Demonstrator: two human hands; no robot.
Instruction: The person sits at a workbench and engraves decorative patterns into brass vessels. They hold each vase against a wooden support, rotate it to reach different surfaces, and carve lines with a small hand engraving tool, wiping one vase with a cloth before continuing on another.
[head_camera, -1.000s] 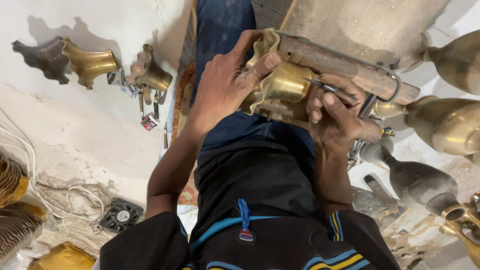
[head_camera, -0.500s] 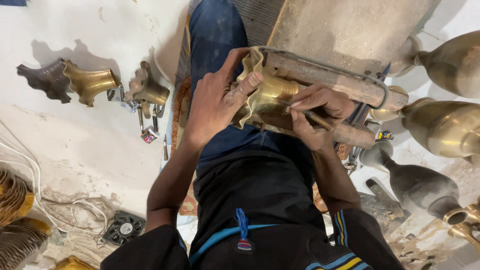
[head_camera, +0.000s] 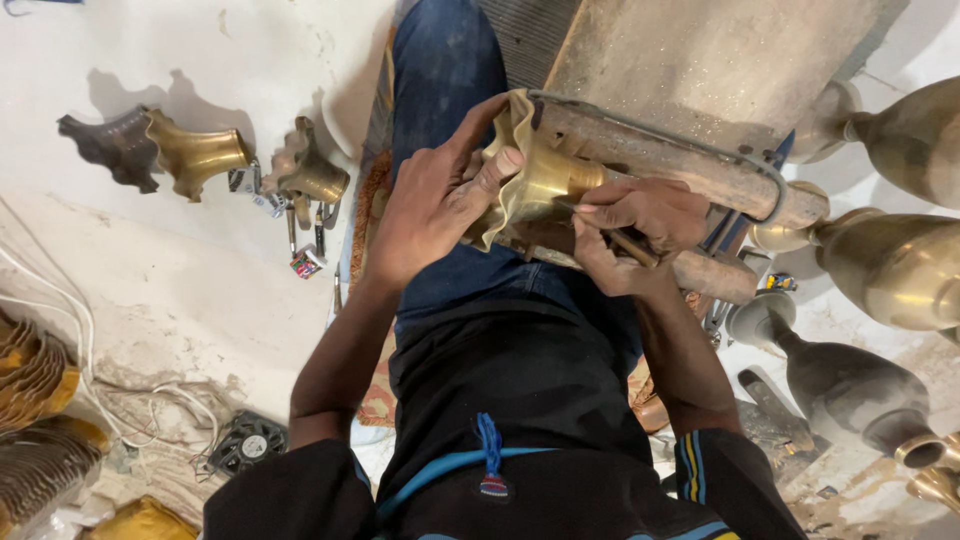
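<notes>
Over white floor, left hand (head_camera: 432, 205) grips brass piece (head_camera: 530, 175); right hand (head_camera: 640, 225) pinches tool (head_camera: 622, 240).

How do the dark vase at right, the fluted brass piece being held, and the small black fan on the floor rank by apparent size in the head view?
1. Dark vase.
2. Fluted brass piece, partly hidden by the left hand.
3. Black fan.

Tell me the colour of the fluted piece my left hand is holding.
Shiny golden brass, the fluted piece; head view.

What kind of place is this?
Likely a small brass craft workshop. The left hand steadies a fluted brass piece on a wooden block; brass vases and unfinished fluted pieces lie about on the floor.
</notes>
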